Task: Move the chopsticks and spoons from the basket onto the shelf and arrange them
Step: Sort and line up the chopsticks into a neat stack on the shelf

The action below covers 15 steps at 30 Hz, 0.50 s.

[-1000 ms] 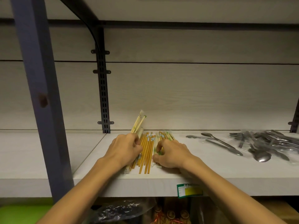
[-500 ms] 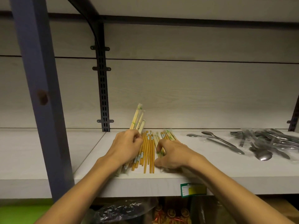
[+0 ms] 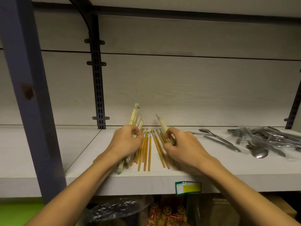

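Shelf (image 3: 211, 170): carries everything; the basket is out of view.
Spoons (image 3: 267, 141): lie wrapped in a heap well to the right, apart from both hands.
Chopsticks (image 3: 147, 150): one bunch a second ago, now parted into two fans with a bare gap between, so sorting is under way.
Left hand (image 3: 126, 141): grasps the wrapped pairs, tips tilted up.
Right hand (image 3: 180, 145): pinches one pale pair, newly lifted.
Hidden: lower ends under both palms; the count is unclear.
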Each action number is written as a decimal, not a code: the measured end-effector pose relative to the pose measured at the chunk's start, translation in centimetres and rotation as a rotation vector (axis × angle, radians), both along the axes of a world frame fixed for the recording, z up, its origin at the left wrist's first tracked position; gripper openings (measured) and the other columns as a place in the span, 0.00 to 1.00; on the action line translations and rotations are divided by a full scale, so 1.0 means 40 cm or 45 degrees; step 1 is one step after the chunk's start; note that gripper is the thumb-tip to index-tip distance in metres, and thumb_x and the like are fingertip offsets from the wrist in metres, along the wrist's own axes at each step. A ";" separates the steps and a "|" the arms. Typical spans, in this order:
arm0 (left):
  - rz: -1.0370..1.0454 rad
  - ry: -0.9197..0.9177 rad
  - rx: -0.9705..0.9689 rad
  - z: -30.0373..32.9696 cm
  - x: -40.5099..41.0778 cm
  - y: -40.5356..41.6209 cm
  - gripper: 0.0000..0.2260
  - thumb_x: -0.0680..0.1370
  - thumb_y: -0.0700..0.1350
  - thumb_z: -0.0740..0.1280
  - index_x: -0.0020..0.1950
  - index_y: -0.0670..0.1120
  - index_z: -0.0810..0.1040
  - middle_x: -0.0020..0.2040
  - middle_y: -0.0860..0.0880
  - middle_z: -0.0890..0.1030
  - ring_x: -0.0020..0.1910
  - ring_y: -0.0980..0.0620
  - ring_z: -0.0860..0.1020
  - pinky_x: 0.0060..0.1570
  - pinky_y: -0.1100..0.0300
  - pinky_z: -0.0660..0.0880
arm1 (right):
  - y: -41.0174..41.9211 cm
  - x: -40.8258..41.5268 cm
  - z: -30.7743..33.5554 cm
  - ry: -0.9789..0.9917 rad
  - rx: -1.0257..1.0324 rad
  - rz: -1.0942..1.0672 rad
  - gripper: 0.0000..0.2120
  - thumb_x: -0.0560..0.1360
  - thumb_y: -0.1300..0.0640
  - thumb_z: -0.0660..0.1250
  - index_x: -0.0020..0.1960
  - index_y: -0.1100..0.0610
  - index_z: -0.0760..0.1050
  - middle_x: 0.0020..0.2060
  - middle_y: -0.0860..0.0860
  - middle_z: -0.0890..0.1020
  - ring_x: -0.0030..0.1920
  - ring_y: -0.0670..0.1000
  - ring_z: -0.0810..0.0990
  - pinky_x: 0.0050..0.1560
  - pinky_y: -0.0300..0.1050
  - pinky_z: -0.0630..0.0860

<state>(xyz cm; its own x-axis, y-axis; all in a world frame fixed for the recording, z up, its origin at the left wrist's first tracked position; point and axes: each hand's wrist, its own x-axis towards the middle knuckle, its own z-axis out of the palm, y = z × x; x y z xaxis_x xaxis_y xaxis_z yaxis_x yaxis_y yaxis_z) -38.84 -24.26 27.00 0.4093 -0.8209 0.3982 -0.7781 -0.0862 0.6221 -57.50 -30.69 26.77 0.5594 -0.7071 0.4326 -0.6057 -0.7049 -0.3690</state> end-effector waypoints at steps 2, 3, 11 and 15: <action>-0.026 0.028 0.025 0.006 -0.026 -0.018 0.06 0.77 0.46 0.65 0.51 0.53 0.80 0.55 0.52 0.78 0.42 0.55 0.78 0.40 0.64 0.72 | -0.028 -0.050 0.008 -0.021 0.014 -0.063 0.09 0.72 0.50 0.64 0.52 0.46 0.72 0.36 0.48 0.78 0.38 0.55 0.76 0.38 0.47 0.71; -0.040 0.037 0.042 0.007 -0.041 -0.028 0.07 0.76 0.46 0.65 0.52 0.53 0.79 0.52 0.53 0.77 0.39 0.55 0.78 0.37 0.64 0.73 | -0.043 -0.075 0.008 -0.033 0.025 -0.085 0.09 0.72 0.50 0.64 0.52 0.46 0.72 0.35 0.47 0.78 0.36 0.52 0.76 0.37 0.46 0.71; -0.074 0.135 0.044 0.005 -0.172 -0.117 0.14 0.74 0.42 0.64 0.58 0.55 0.75 0.47 0.55 0.77 0.38 0.56 0.77 0.33 0.64 0.70 | -0.110 -0.179 -0.025 0.181 0.156 0.070 0.18 0.73 0.41 0.64 0.61 0.42 0.71 0.42 0.46 0.83 0.42 0.47 0.80 0.47 0.48 0.78; -0.050 0.155 0.091 0.001 -0.229 -0.153 0.17 0.74 0.41 0.64 0.61 0.55 0.74 0.57 0.53 0.74 0.53 0.50 0.75 0.48 0.60 0.72 | -0.136 -0.208 -0.028 0.023 0.119 0.136 0.14 0.75 0.42 0.65 0.59 0.44 0.73 0.34 0.45 0.81 0.36 0.41 0.77 0.37 0.39 0.70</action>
<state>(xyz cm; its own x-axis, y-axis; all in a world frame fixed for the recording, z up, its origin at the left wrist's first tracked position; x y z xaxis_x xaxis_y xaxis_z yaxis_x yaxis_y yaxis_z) -48.00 -30.38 27.05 0.4179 -0.8620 0.2871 -0.7007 -0.1046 0.7057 -65.83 -36.11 25.64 0.6408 -0.6797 0.3569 -0.5364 -0.7290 -0.4253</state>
